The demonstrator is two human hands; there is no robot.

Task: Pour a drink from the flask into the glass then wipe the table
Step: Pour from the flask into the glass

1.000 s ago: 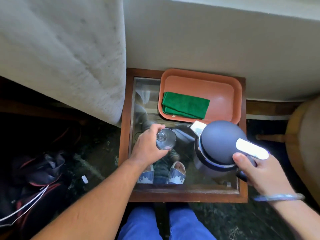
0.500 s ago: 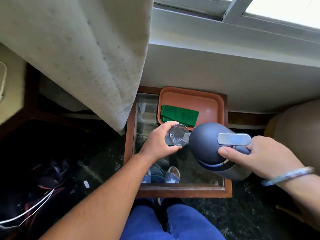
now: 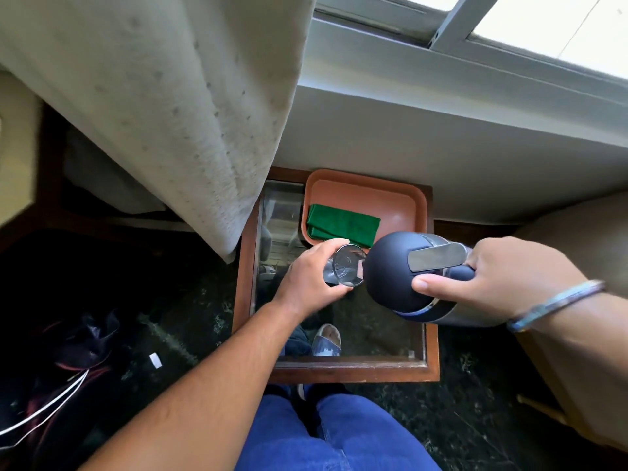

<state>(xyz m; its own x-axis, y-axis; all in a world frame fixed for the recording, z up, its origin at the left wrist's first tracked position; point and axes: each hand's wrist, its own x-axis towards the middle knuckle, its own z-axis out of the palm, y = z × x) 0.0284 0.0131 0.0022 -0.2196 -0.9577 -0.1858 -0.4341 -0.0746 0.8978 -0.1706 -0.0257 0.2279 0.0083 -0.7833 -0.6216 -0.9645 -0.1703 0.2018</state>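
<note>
Left hand [image 3: 307,278] wrapped round glass [image 3: 345,270], lifted above table [image 3: 356,372], mouth angled to meet spout. Right hand [image 3: 503,280] clamps handle, flask [image 3: 401,270] tipped leftward for pour; stream not visible. Green cloth [image 3: 343,224] waits folded in tray [image 3: 418,212] for wiping.

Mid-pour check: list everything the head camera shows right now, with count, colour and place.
flask: 1, dark blue with silver lever, tilted toward the glass, above the table
glass: 1, clear, held over the table
cloth: 1, green, folded, in the tray
tray: 1, terracotta, table's far right corner
table: 1, brown wood frame, glass top
curtain: 1, off-white, hanging upper left
bag: 1, dark, floor at left
left hand: 1, gripping the glass
right hand: 1, bangle on its wrist, gripping the flask
</note>
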